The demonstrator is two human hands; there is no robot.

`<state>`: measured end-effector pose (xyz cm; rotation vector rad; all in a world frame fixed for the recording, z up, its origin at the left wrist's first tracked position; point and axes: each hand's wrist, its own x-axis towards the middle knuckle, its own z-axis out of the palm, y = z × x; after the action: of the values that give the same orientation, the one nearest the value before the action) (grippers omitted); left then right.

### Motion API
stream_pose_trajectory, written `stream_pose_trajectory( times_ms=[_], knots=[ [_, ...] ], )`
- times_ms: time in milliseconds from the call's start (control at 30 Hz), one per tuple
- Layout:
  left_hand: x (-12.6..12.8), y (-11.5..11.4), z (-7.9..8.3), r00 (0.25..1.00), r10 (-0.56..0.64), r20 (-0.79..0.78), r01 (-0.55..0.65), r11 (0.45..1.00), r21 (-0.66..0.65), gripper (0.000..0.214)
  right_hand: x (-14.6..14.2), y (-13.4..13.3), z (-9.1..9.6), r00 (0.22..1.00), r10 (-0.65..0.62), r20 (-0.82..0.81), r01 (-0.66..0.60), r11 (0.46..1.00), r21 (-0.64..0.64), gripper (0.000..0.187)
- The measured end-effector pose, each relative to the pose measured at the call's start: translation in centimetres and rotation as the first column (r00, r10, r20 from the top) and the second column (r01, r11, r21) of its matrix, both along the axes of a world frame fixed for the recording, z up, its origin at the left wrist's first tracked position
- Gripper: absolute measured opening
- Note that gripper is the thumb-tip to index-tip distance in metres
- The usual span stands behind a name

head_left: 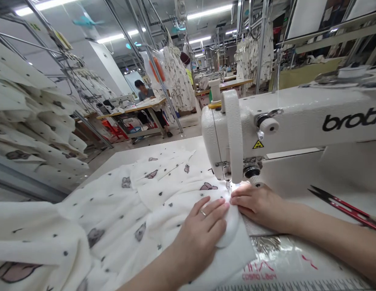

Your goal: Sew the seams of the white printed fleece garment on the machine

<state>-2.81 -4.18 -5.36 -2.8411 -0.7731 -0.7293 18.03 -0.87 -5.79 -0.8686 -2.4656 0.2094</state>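
Left hand [201, 232] lies spread on the printed fabric [119, 202], right hand [262, 205] bunches beside the needle [228, 186], pinch indiscernible; even, gentle guidance should prevent puckering.

A left hand [203, 230] wearing a ring presses on white printed fabric [121, 214] while a right hand [256, 202], fingers bunched, rests just beside the needle area [229, 186] of a white sewing machine [297, 129]. Red-handled snips [342, 204] lie at right. Similar printed cloth [30, 109] hangs at left; beyond, a co-worker [145, 93] sits at another table [136, 108].
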Motion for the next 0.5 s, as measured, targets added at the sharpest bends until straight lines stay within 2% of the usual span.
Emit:
stream_pose_trajectory(
  times_ms=[67, 200, 400, 500],
  knots=[
    [0.1, 0.0, 0.3, 0.995, -0.038, -0.096, 0.039, 0.999, 0.005, 0.025, 0.3, -0.1, 0.2, 0.999, 0.044, 0.005, -0.044, 0.999, 0.008, 0.025],
    [0.6, -0.1, 0.6, 0.975, -0.001, -0.221, 0.001, 1.000, 0.001, 0.018, 0.8, -0.8, 0.9, 0.992, 0.101, 0.078, -0.103, 0.995, 0.019, 0.026],
    [0.4, 0.8, -0.6, 0.986, -0.039, -0.164, 0.052, 0.995, 0.081, 0.013, 1.2, -1.6, 1.2, 0.982, 0.075, 0.175, -0.080, 0.997, 0.024, 0.030],
    [0.2, 1.7, -0.6, 0.984, -0.064, -0.168, 0.072, 0.997, 0.038, 0.011, 1.3, -1.3, 0.7, 0.981, 0.014, 0.191, -0.026, 0.998, 0.060, 0.032]
  ],
)
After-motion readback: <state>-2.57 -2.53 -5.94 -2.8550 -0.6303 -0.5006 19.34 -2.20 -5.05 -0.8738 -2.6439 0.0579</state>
